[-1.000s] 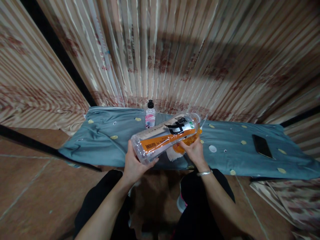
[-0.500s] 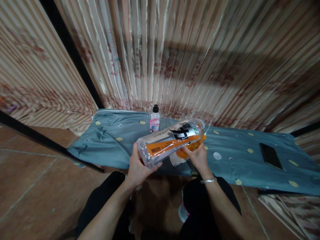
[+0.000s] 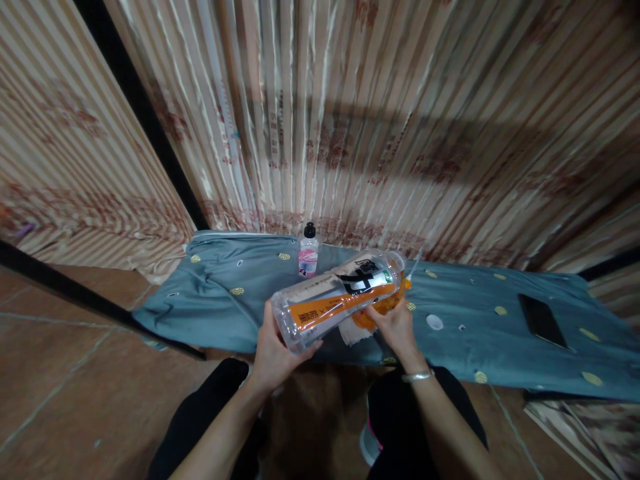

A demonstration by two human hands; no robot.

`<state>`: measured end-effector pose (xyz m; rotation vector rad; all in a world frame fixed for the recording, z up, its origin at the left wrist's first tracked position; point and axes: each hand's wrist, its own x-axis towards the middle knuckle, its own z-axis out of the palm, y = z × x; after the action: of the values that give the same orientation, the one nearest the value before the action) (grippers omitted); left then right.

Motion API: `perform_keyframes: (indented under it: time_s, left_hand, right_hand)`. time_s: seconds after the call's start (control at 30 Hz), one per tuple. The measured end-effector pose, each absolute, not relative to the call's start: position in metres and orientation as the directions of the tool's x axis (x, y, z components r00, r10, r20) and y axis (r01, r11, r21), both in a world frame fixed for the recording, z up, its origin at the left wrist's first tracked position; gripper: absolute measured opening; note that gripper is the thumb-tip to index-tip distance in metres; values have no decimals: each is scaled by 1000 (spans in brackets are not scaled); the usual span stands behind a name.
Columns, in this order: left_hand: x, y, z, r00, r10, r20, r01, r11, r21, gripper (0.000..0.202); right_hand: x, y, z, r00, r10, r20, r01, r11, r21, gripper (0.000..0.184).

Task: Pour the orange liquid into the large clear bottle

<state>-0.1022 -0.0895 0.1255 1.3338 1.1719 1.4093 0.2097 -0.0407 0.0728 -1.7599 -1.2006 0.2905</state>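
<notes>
My left hand (image 3: 280,357) is wrapped round the base of a large clear plastic bottle (image 3: 345,293) with an orange, white and black label. The bottle is tilted, with its neck end up and to the right. Closed beneath that end, my right hand (image 3: 397,330) grips an orange translucent bottle (image 3: 366,320), largely hidden by the clear bottle and my fingers. A thin clear tube (image 3: 415,263) and a small orange piece stick out just beyond my right hand. Something whitish (image 3: 355,332) shows below the bottles. Whether the two bottles touch, I cannot tell.
A small clear bottle with a black cap (image 3: 309,252) and pink label stands at the back of the cloth-covered surface (image 3: 260,303). To the right lie a white round disc (image 3: 435,323) and a black phone (image 3: 543,320). A striped curtain (image 3: 350,133) hangs behind; dark poles (image 3: 150,127) stand left.
The view has tilted slightly upward, so the surface and bottles sit lower in the picture. Both hands keep their holds, and the clear bottle's tilt is nearly the same.
</notes>
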Motion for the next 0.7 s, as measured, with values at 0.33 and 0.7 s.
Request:
perform_keyframes:
  time_s: [0.33,0.7]
  left_hand:
    - [-100,-87,111,-108,968,227,51,-222,974,90]
    - [-101,-87,100,-121,961,250,65,-244,968,82]
  right_hand:
    - [205,-43,82,485,842,237,514,-55,-856,83]
    - [202,-45,84,512,835,200,486,-89,-869,79]
